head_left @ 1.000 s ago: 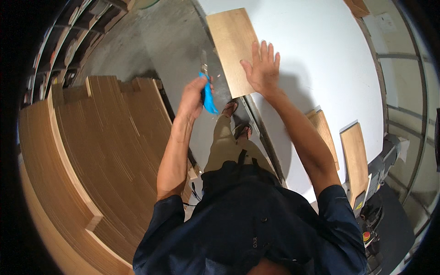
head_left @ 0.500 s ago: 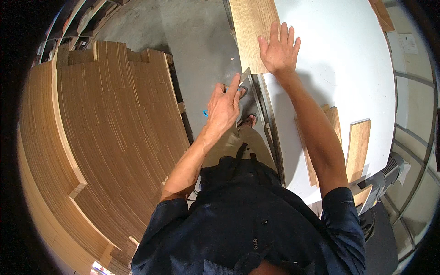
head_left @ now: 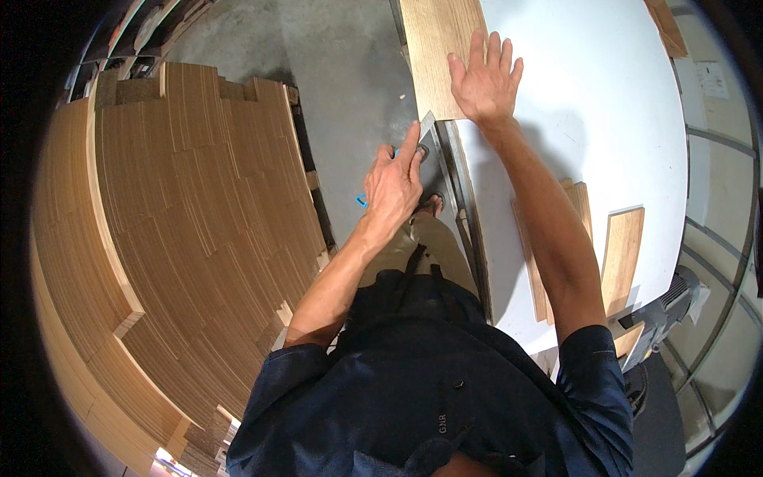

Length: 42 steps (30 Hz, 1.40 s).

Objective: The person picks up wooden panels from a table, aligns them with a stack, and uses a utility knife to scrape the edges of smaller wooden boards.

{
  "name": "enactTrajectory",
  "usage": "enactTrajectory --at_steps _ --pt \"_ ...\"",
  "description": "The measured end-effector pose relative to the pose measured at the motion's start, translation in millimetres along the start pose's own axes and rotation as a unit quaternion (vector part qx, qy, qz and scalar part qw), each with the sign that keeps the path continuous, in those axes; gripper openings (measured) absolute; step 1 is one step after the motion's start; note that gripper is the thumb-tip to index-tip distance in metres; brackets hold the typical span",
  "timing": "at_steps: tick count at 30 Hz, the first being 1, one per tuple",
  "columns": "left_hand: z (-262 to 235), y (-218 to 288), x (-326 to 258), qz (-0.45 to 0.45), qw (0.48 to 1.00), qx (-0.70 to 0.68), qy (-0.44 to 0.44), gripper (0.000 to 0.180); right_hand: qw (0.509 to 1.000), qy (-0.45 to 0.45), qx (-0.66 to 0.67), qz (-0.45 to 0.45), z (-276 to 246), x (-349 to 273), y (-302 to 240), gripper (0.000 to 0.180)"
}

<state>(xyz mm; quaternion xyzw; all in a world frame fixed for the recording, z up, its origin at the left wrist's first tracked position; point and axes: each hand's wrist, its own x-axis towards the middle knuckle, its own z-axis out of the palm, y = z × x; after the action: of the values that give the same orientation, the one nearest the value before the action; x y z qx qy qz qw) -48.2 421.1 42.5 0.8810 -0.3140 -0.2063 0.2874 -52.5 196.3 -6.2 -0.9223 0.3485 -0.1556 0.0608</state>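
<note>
My left hand (head_left: 391,187) is closed around a flat-bladed hand tool (head_left: 427,126) with a blue handle, its index finger stretched along the tool. The grey metal blade meets the near left corner of a light wood-grain plank (head_left: 441,60). Whether this is a file or a scraper I cannot tell. Lying flat with fingers spread, my right hand (head_left: 486,87) rests at the plank's right edge and presses on it. The plank lies along the left side of a white tabletop (head_left: 604,111) and runs out of view at the top.
Short wood-grain offcuts (head_left: 622,258) lie on the table's near right part. Beyond them is a dark motor-like machine (head_left: 675,298). A large stack of brown planks (head_left: 183,191) fills the left side, with grey concrete floor (head_left: 342,71) between stack and table.
My left hand has shifted slightly right, with the blade still at the plank's corner. The right hand remains spread on the plank, and the whole view has moved a little.
</note>
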Motion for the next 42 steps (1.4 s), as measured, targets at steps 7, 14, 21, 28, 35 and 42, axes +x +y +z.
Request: enactTrajectory --at_steps 7,14,21,28,35,42 --pt "-1.0 4.6 0.6 -0.013 1.0 0.019 0.002 0.047 1.0 0.0 -0.011 0.0 1.3 -0.3 0.1 0.069" --pt "-0.3 1.3 3.2 -0.017 1.0 0.009 -0.002 0.047 1.0 -0.009 -0.012 0.005 1.9 -0.9 0.5 0.069" --pt "-9.9 1.5 19.9 -0.011 1.0 0.003 -0.007 0.047 1.0 -0.008 -0.005 0.0 1.2 -0.7 1.1 0.069" --pt "-21.5 5.2 48.3 -0.029 0.999 0.009 -0.04 0.046 1.0 0.008 -0.01 -0.012 2.7 -1.0 2.9 0.069" --pt "-26.0 2.2 85.6 -0.019 0.999 0.012 -0.032 0.047 0.993 0.102 -0.013 -0.063 -0.1 -0.7 2.6 0.065" --pt "-36.6 1.1 119.5 0.015 0.998 0.024 -0.051 0.047 0.99 0.117 -0.017 -0.074 -7.4 3.8 2.7 0.065"
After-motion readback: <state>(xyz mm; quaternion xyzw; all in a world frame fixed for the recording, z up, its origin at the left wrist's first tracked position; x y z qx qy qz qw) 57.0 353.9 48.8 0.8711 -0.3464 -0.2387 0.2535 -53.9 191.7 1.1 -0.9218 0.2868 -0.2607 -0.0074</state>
